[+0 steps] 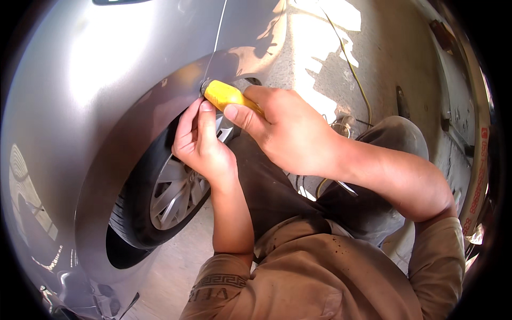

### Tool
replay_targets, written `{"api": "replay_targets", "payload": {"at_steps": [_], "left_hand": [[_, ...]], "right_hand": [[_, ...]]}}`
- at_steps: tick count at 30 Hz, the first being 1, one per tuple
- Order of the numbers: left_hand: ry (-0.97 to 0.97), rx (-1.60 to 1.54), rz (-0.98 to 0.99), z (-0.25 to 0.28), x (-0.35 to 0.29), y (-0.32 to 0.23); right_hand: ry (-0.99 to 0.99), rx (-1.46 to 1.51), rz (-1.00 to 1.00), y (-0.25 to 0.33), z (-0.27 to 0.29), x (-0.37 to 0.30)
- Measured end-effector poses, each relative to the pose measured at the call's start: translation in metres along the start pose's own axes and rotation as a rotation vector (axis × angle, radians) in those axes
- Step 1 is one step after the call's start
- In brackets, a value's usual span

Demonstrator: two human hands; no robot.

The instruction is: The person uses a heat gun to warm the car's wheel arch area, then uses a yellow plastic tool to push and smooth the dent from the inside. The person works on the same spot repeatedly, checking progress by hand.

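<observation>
My right hand [285,125] is wrapped round a yellow-handled hand tool [224,95] with a dark collar at its far end. That dark end meets the lip of the silver car's wheel arch [184,77], where a panel seam comes down. What the tool's tip looks like is hidden. Just below it, my left hand [205,141] is closed, thumb and fingertips pinched together at the arch edge. I cannot make out whether anything small is between them. Under both hands is the car's wheel [178,194], with a black tyre and silver spokes.
The silver car body [58,133] fills the left side. My bent knee [402,138] is to the right of the wheel. A yellow-green cable [354,72] runs across the sunlit concrete floor. Along the right edge lies a long beam [477,176] with red markings.
</observation>
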State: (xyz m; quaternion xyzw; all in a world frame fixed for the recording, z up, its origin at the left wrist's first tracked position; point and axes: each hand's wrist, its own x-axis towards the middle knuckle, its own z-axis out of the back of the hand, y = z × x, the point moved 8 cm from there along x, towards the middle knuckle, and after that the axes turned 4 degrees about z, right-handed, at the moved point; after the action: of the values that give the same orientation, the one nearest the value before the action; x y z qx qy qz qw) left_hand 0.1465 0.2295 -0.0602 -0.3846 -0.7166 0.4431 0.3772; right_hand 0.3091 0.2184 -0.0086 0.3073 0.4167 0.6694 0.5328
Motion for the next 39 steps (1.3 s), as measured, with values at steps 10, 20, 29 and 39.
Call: {"api": "replay_targets", "payload": {"at_steps": [10, 20, 29, 39], "left_hand": [[0.025, -0.056, 0.042, 0.000, 0.004, -0.001], [0.040, 0.080, -0.006, 0.006, 0.005, -0.014], [0.077, 0.040, 0.032, 0.009, 0.004, -0.011], [0.119, -0.091, 0.108, 0.005, 0.006, -0.006]], "right_hand": [[-0.012, 0.023, 0.016, 0.002, 0.001, -0.006], [0.035, 0.076, -0.049, 0.004, -0.005, -0.003], [-0.002, 0.087, -0.054, 0.001, -0.010, -0.001], [-0.016, 0.075, -0.057, -0.005, 0.003, -0.002]]}}
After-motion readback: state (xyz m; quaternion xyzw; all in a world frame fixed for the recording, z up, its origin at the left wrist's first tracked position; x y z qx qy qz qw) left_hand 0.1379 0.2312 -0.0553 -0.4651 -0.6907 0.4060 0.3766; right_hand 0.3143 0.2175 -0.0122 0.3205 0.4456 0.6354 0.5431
